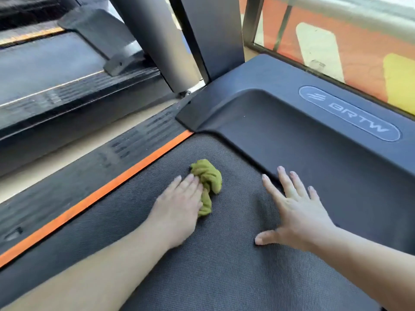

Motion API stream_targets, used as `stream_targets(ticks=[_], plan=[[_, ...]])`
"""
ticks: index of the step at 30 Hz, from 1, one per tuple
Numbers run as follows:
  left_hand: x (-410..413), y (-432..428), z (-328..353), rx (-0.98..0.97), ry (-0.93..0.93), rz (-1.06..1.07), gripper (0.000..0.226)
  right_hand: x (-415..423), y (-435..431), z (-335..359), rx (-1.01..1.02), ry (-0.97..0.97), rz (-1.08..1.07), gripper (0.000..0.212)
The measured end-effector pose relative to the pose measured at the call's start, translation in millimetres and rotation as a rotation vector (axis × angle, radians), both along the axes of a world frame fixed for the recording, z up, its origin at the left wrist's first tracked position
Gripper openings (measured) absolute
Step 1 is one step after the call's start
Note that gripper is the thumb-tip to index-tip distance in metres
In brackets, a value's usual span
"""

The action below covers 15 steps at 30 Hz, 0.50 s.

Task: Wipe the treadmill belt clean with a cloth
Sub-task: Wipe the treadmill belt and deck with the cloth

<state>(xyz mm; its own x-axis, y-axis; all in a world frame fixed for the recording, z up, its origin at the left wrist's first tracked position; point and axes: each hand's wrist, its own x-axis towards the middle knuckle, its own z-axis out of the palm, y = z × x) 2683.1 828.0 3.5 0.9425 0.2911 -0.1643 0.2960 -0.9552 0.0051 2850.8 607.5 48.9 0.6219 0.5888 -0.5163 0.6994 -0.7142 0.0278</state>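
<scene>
The dark grey textured treadmill belt fills the lower middle of the head view. A crumpled olive-green cloth lies on it near the front of the belt. My left hand presses flat on the cloth's left part, fingers together, pinning it to the belt. My right hand rests flat on the belt to the right, fingers spread, holding nothing; its fingertips reach the edge of the black motor cover.
An orange stripe runs along the belt's left edge beside a ribbed black side rail. A grey upright post rises at the cover's left corner. A second treadmill stands to the left. A glass panel is behind.
</scene>
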Motion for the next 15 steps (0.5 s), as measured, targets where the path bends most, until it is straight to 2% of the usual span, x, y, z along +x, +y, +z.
stream_targets(ticks=[3,7,10,12,15], plan=[[10,-10,2,-0.021,0.017,0.125,0.06,-28,22,-2,-0.017,0.112,-0.026,0.157],[-8,-6,-4,0.027,0.042,-0.072,0.062,-44,45,-15,-0.087,0.072,-0.111,0.162],[6,43,-7,0.049,0.062,0.124,0.062,-45,46,-13,-0.107,0.075,-0.146,0.163],[23,52,-11,-0.038,0.049,0.3,0.061,-46,46,-16,-0.085,0.093,-0.166,0.163],[28,25,-11,-0.215,-0.034,0.318,0.058,-45,44,-15,-0.065,0.11,-0.184,0.163]])
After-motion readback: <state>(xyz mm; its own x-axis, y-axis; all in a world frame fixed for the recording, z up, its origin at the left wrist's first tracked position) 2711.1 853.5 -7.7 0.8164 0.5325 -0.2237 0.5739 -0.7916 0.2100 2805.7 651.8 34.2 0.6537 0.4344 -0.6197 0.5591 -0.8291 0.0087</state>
